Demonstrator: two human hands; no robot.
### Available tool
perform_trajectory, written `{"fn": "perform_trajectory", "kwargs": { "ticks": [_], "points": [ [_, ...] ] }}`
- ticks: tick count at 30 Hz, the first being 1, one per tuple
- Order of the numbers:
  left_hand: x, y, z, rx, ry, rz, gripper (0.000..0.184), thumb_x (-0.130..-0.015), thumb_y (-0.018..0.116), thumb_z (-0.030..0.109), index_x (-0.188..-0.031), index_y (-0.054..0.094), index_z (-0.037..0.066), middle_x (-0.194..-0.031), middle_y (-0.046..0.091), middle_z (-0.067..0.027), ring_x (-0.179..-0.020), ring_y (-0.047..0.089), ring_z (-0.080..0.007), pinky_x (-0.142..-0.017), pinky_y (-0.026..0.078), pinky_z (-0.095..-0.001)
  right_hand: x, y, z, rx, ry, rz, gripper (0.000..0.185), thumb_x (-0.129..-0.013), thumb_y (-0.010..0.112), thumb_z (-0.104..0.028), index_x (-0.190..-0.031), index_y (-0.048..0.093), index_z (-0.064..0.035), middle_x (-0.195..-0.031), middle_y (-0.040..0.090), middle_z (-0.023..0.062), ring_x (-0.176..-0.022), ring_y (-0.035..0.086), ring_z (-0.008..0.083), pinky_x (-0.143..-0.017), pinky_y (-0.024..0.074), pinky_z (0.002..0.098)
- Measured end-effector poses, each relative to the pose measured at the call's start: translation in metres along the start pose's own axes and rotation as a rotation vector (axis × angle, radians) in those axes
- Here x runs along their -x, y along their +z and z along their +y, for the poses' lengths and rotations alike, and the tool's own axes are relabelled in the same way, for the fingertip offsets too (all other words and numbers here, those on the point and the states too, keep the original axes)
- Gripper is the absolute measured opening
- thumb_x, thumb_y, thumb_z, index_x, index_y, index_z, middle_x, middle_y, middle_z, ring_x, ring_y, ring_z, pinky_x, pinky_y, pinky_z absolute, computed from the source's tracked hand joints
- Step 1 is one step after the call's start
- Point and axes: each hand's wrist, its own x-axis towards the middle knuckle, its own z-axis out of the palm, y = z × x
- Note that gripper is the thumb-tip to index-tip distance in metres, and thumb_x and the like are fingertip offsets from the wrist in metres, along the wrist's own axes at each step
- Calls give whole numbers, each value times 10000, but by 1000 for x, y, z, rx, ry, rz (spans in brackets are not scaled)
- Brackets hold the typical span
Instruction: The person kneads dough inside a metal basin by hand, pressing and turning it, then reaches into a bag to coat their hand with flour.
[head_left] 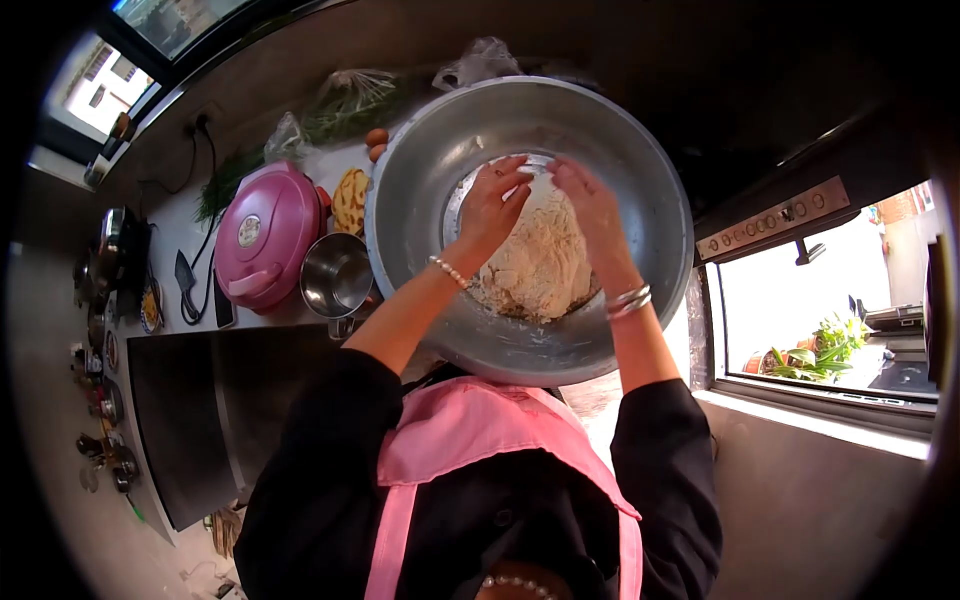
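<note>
A large metal basin (648,210) holds a rough, floury mass of dough (535,262), with loose flour around it. Over the far left side of the dough is my left hand (492,208), its fingers slightly bent and apart. My right hand (598,222) lies along the dough's right side, fingers stretched toward the far end and a little blurred. Both hands look open and face each other across the top of the dough. Whether the fingertips press into it is hard to make out.
Left of the basin stand a metal cup (337,276), a pink electric griddle (265,240) and a browned flatbread (350,202). Brown eggs (377,138) and greens (340,115) lie beyond. A knife (186,278) rests farther left. An open window (810,300) is at the right.
</note>
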Motion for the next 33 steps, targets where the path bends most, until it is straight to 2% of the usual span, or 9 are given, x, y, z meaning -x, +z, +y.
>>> {"fn": "perform_trajectory", "kwargs": {
  "ticks": [5, 7, 10, 14, 18, 19, 23, 28, 33],
  "points": [
    [38, -71, 35, -118, -101, -37, 179, -759, 611, -1, -917, 670, 60, -1164, 633, -37, -981, 621, -247, -797, 510, -313, -89, -70, 63, 403, 179, -8, 493, -907, 515, -402, -1143, 610, 21, -1109, 641, 149, -1067, 582, 245, -952, 410, 327],
    [62, -100, 35, -224, -21, 97, 207, -741, 607, -46, -918, 661, 47, -1138, 646, -68, -986, 624, -238, -789, 507, -299, -101, -73, 47, 495, 422, -148, 525, -910, 496, -431, -1148, 604, 24, -1123, 638, 157, -1079, 582, 273, -935, 417, 338],
    [118, -122, 30, -37, -346, 442, 204, -801, 577, -34, -983, 660, 9, -1127, 649, -68, -909, 623, -156, -755, 492, -246, -124, -65, 55, 495, 665, -240, 620, -911, 439, -518, -1157, 596, 29, -1171, 612, 191, -1138, 550, 308, -947, 401, 355],
    [165, -129, 32, 172, -766, 712, 255, -852, 552, -2, -1094, 634, -11, -1116, 640, -47, -847, 586, -82, -736, 477, -217, -160, -47, 143, 725, 333, -333, 726, -904, 369, -599, -1191, 577, 35, -1220, 574, 228, -1182, 512, 342, -982, 361, 366],
    [158, -108, 36, 416, -1097, 752, 329, -845, 574, 33, -1172, 595, -6, -1094, 638, -46, -797, 565, -74, -725, 465, -214, -144, -25, 106, 759, 512, -425, 763, -896, 352, -624, -1185, 576, 45, -1237, 552, 257, -1195, 505, 348, -995, 352, 364],
    [154, -97, 25, 479, -965, 753, 328, -831, 576, 37, -1155, 596, -13, -1055, 640, -39, -781, 557, -76, -719, 457, -212, -143, -23, 97, 753, 546, -436, 766, -895, 352, -625, -1181, 578, 49, -1235, 550, 264, -1189, 511, 348, -990, 358, 362],
    [138, -76, 14, 618, -1029, 802, 287, -784, 561, 17, -1064, 610, -24, -936, 633, -12, -767, 548, -82, -709, 438, -213, -106, -4, 50, 898, 336, -396, 699, -877, 408, -612, -1073, 636, 19, -1089, 608, 263, -1013, 589, 375, -864, 434, 420],
    [144, -73, 13, 723, -1040, 823, 261, -766, 538, 2, -1014, 613, -24, -886, 622, 0, -767, 532, -73, -704, 432, -217, -33, 55, 3, 1064, -473, -185, 447, -790, 603, -460, -902, 628, -28, -867, 624, 173, -855, 586, 343, -777, 442, 442],
    [139, -81, 20, 696, -1036, 777, 300, -755, 534, -7, -1048, 601, -17, -885, 615, -13, -770, 518, -76, -702, 431, -215, -31, 87, 28, 1161, -684, -135, 305, -803, 596, -341, -903, 627, -54, -915, 616, 135, -902, 569, 304, -788, 431, 420]
  ]
}}
